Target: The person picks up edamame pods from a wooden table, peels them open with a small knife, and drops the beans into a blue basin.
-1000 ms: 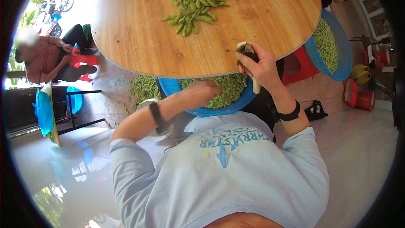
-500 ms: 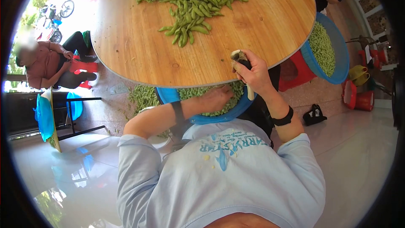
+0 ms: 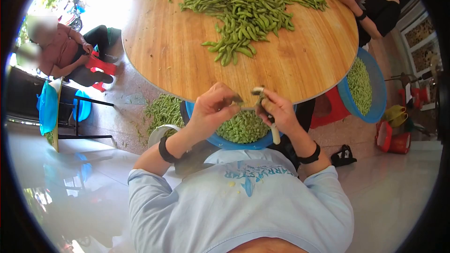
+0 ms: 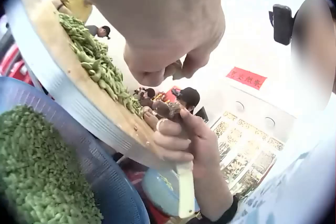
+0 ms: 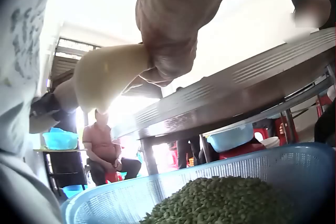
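Note:
My left hand (image 3: 213,110) is raised over the near table edge with its fingers bent toward the thumb. Something small and dark shows at its fingertips; I cannot tell if it is held. A short way to the right, my right hand (image 3: 280,115) grips a tool with a cream handle (image 3: 275,136) pointing down toward me. The tool's working end is hidden in the fingers, where a dark piece with a pale edge shows. Below both hands, shelled green beans (image 3: 243,127) fill a blue plastic basket (image 5: 121,195).
Green soybean pods (image 3: 243,11) lie heaped on the round wooden table (image 3: 164,61). More pods (image 3: 164,112) are on the floor at left, near a white bucket (image 3: 159,133). A second blue basket (image 3: 347,96) of beans stands at right. Other people sit around.
My left hand has risen out of the basket to the table edge and come near the right hand. The right hand, still gripping the tool, is lower. The head view has shifted, showing more table.

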Available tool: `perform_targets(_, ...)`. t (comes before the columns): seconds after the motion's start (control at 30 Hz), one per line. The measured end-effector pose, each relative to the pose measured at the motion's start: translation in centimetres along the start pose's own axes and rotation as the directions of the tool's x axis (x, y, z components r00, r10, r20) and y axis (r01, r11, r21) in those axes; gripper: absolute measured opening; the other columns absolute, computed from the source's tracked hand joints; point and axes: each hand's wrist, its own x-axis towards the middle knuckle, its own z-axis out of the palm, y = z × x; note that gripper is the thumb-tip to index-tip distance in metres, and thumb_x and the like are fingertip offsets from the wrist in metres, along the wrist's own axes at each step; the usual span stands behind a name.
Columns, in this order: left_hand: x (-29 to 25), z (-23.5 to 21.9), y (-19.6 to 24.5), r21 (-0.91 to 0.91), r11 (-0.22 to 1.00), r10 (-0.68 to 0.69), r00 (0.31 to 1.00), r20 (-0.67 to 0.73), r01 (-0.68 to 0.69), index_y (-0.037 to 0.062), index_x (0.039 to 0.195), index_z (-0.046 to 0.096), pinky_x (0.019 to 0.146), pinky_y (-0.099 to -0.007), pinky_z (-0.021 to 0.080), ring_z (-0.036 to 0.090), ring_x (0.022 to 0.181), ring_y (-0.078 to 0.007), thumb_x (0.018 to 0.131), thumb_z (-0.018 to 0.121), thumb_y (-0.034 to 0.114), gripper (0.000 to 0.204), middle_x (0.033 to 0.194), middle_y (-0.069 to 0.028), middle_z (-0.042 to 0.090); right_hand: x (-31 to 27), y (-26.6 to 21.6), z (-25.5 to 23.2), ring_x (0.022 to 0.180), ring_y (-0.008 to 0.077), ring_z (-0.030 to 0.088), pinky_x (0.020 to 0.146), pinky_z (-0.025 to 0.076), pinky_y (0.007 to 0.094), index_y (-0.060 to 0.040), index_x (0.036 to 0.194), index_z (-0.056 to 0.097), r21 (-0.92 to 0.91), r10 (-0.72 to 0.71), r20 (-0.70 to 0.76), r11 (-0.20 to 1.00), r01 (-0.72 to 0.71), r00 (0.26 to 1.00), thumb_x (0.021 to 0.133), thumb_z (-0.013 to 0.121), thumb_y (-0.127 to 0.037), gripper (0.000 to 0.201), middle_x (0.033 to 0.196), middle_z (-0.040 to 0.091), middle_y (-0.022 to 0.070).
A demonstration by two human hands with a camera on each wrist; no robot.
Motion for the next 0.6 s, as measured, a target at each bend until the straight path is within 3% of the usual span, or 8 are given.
perform_targets(0.07,1.2,0.1,0.2,-0.125,0.988,-0.1,0.989,-0.106,0.087,-0.0012,0.099,0.057,0.06,-0.0201,0.044,0.055,0.07,-0.0076,0.082,0.062,-0.001,0.018,0.087,-0.0022,0.06,0.1,0.5,0.4,0.052,0.0071,0.047,0.044,0.036,0.0186,0.0024,0.129,0.044,0.023,0.0,0.071,1.0,-0.002,0.997,0.097,0.044,-0.02,0.039,0.081,0.059,0.0075)
perform_targets(0.1,1.8,-0.1,-0.2,-0.128,0.988,-0.095,0.99,-0.107,0.081,-0.0012,0.099,0.057,0.06,-0.0201,0.044,0.055,0.07,-0.0076,0.082,0.062,-0.001,0.018,0.087,-0.0022,0.06,-0.1,0.5,0.8,0.052,0.0071,0.047,0.044,0.036,0.0186,0.0024,0.129,0.044,0.017,-0.001,0.072,1.0,0.0,0.997,0.097,0.044,-0.02,0.039,0.081,0.059,0.0075)
perform_targets(0.17,2.5,-0.2,-1.2,-0.378,0.916,-0.157,0.987,-0.031,0.134,-0.0016,0.097,0.057,0.05,-0.0211,0.042,0.054,0.061,-0.0083,0.08,0.063,-0.002,0.018,0.082,-0.0039,0.061,-0.3,0.6,1.8,0.05,0.0055,0.044,0.044,0.035,0.0185,0.0028,0.13,0.041,0.069,-0.036,0.064,0.997,0.031,0.997,0.097,0.04,-0.013,0.036,0.082,0.058,0.0058)
perform_targets(0.4,2.7,1.5,-1.9,-0.336,0.934,-0.152,0.986,-0.071,0.119,-0.0023,0.095,0.058,0.045,-0.0211,0.04,0.055,0.057,-0.0095,0.08,0.064,-0.002,0.017,0.077,-0.0062,0.062,-0.1,1.4,2.7,0.051,0.004,0.042,0.044,0.035,0.0166,0.0018,0.14,0.03,-0.078,-0.159,-0.007,0.984,0.158,0.987,0.098,0.038,-0.009,0.044,0.085,0.055,0.0039)
perform_targets(0.47,2.4,1.8,-1.8,-0.146,0.983,-0.131,0.979,-0.155,0.109,-0.0028,0.091,0.06,0.044,-0.02,0.04,0.055,0.055,-0.0087,0.078,0.067,-0.004,0.015,0.072,-0.0065,0.062,-0.1,1.5,2.7,0.051,0.0041,0.042,0.044,0.036,0.0166,0.0014,0.141,0.029,-0.121,-0.184,-0.002,0.976,0.182,0.983,0.098,0.038,-0.01,0.045,0.084,0.054,0.0035)
perform_targets(0.53,2.3,1.6,-1.7,-0.145,0.978,-0.17,0.975,-0.142,0.149,-0.003,0.091,0.061,0.045,-0.0202,0.041,0.056,0.057,-0.0088,0.079,0.068,-0.001,0.014,0.072,-0.0058,0.063,-0.1,1.6,2.5,0.052,0.0041,0.042,0.044,0.036,0.0166,0.0011,0.141,0.029,-0.162,-0.208,0.001,0.965,0.206,0.978,0.099,0.038,-0.011,0.045,0.083,0.054,0.0032)
perform_targets(0.6,2.2,1.3,-1.5,-0.143,0.972,-0.207,0.97,-0.129,0.188,-0.0032,0.092,0.062,0.045,-0.0205,0.041,0.057,0.058,-0.0089,0.08,0.068,0.002,0.014,0.072,-0.0051,0.063,0.0,1.8,1.9,0.053,0.0048,0.042,0.044,0.036,0.0172,0.0009,0.141,0.03,0.089,-0.121,0.037,0.989,0.117,0.992,0.1,0.039,-0.016,0.045,0.08,0.052,0.0033)
